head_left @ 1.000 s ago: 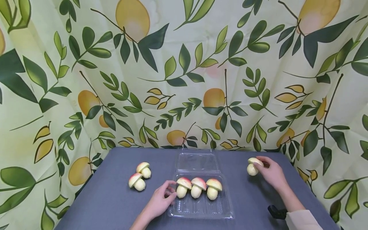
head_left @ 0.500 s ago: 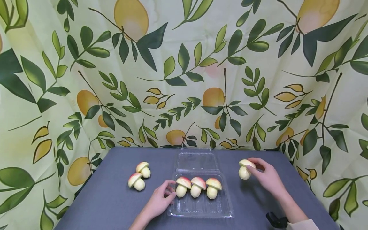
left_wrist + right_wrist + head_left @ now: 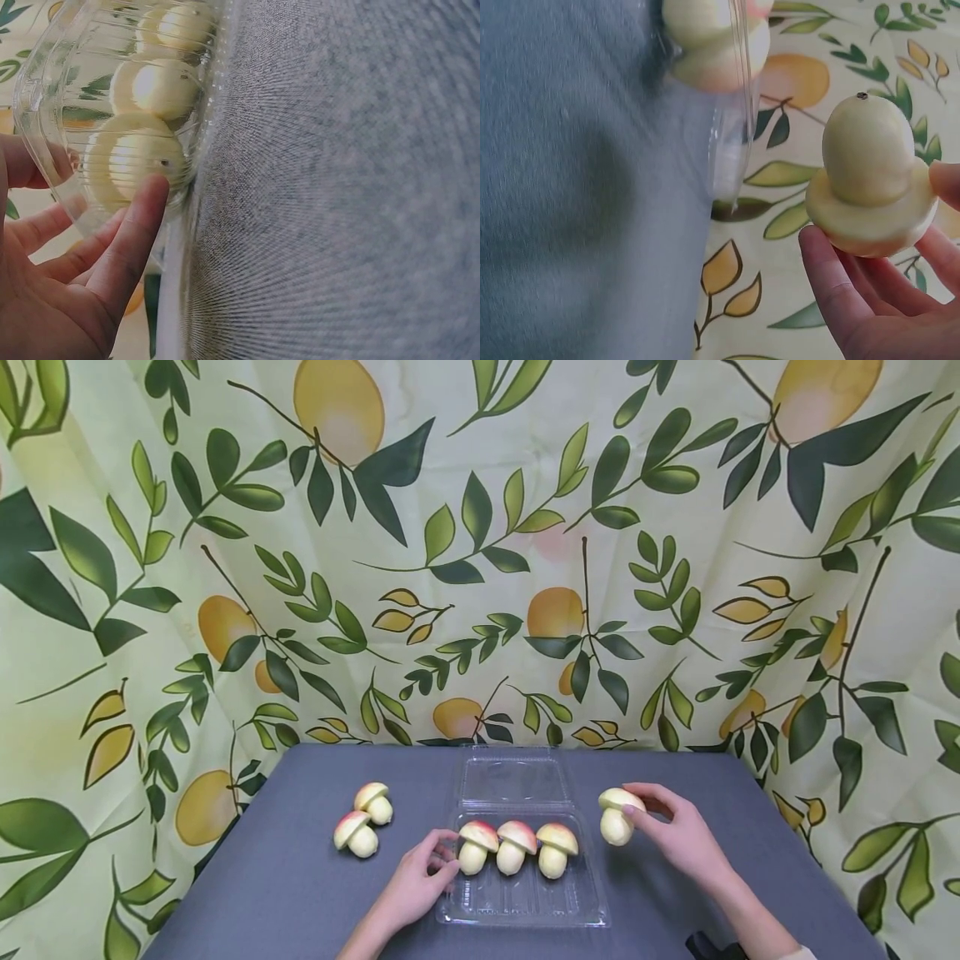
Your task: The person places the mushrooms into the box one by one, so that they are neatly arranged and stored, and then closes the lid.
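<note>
My right hand (image 3: 682, 827) holds an artificial mushroom (image 3: 617, 827) with a thick pale stem, above the table to the right of the clear plastic container. In the right wrist view, thumb and fingers grip this mushroom (image 3: 868, 161) around its cap. At the container's left side, my left hand (image 3: 420, 877) holds the rim of the clear plastic container (image 3: 525, 913). The left wrist view shows a finger (image 3: 135, 232) against the outer wall and the thumb at the rim. Three similar mushrooms (image 3: 517, 852) with reddish-yellow caps lie side by side in the container.
Two more mushrooms (image 3: 358, 835) lie close together on the grey table (image 3: 285, 902), left of the container. The container's lid (image 3: 515, 781) is folded back behind it. A leaf-and-fruit patterned cloth (image 3: 450, 568) stands around the table.
My right hand has moved left and a little nearer with the mushroom, toward the container. My left hand has stayed at the container's left side.
</note>
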### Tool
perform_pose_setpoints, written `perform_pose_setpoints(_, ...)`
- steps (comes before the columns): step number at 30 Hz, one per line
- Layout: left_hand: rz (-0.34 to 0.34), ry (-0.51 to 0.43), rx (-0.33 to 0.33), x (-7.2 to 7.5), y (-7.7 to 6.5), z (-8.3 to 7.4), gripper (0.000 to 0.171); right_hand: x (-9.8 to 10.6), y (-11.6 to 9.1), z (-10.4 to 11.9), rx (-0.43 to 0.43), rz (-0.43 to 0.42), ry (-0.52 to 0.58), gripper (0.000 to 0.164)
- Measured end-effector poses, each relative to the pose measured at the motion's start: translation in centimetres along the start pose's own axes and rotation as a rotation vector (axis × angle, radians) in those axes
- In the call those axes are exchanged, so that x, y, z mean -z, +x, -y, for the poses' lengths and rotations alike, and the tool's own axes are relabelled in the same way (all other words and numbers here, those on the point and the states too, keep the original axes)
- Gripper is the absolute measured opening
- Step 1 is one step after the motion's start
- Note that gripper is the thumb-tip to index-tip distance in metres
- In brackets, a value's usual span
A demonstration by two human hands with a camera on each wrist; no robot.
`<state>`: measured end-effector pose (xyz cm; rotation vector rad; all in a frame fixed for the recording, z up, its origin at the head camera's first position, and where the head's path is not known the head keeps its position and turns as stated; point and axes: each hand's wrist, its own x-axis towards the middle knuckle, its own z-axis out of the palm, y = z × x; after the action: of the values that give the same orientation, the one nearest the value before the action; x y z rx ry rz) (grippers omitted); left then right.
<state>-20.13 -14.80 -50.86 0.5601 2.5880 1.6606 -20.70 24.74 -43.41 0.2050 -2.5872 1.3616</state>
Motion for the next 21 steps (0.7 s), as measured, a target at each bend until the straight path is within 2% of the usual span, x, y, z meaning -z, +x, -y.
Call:
perform_pose_setpoints(10, -0.002, 0.005, 0.018, -0.1, 0.0, 0.0, 0.036, -2.3, -1.3, 0.6, 0.044, 0.020, 0.066, 0.035)
perform_pose_setpoints(15, 0.010, 0.012, 0.036, 0.0, 0.0, -0.1, 0.037, -3.6, -1.8, 0.6, 0.029, 0.039, 0.129, 0.035)
perform_pose_setpoints(21, 0.010, 0.013, 0.045, 0.0, 0.0, -0.3, 0.037, -5.2, -2.4, 0.7, 0.033, 0.042, 0.137, 0.034)
